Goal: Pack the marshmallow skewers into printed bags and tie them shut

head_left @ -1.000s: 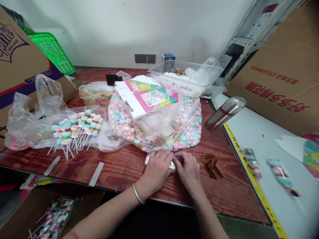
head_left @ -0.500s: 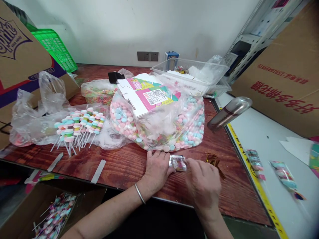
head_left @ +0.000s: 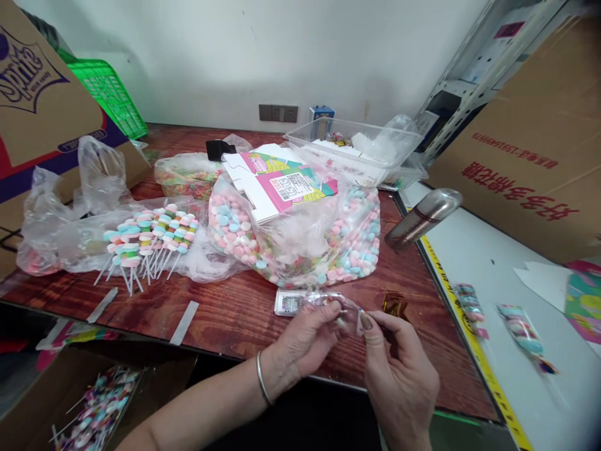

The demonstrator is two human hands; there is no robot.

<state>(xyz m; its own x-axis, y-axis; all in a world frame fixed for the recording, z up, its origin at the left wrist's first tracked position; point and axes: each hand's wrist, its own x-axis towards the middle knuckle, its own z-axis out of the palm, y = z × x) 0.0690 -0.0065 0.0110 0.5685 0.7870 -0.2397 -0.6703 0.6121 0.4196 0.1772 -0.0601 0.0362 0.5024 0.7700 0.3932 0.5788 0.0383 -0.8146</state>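
Observation:
Between my hands is a small clear plastic bag (head_left: 346, 316). My left hand (head_left: 310, 338) grips one end, thumb on top. With thumb and forefinger, my right hand (head_left: 399, 363) pinches the bag's other edge. Just behind my left hand lies a stack of printed clear bags (head_left: 287, 303). Gold twist ties (head_left: 394, 305) rest on the table beyond my right hand. A large plastic bag of pastel marshmallows (head_left: 354, 247) sits behind, with printed cards (head_left: 286, 181) on top. Marshmallow skewers (head_left: 150, 232) on white sticks lie to the left.
A steel flask (head_left: 425, 218) leans at the right, near wrapped marshmallow sticks (head_left: 520, 329) on a white surface. A clear tub (head_left: 347, 160) stands at the back. Below the left table edge is a carton of finished sticks (head_left: 106, 401). Large cartons (head_left: 521, 144) flank the table.
My hands have lifted a clear bag off the stack and now hold it between them. My left hand has turned thumb-up, uncovering the stack.

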